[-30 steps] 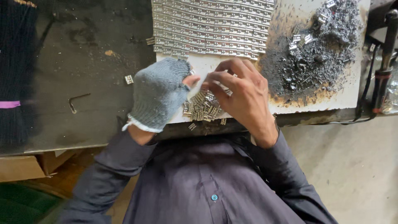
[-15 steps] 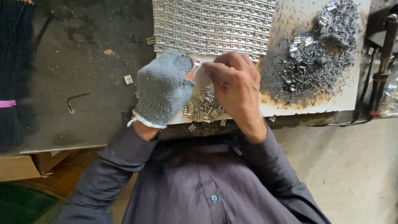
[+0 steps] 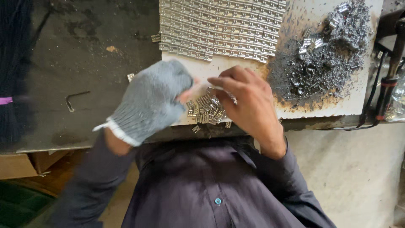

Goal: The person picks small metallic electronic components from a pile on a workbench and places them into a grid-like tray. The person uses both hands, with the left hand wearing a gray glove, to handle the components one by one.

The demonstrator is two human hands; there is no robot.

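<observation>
head view: gloved left hand (image 3: 147, 101) has shifted left from bare right hand (image 3: 249, 99).

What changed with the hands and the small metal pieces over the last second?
The grey-gloved left hand has shifted slightly left and is blurred with motion; the bare right hand stays curled over the loose pile of small silver metal clips. The arranged rows of clips, grey metal shavings and bent hex key lie unchanged.
</observation>
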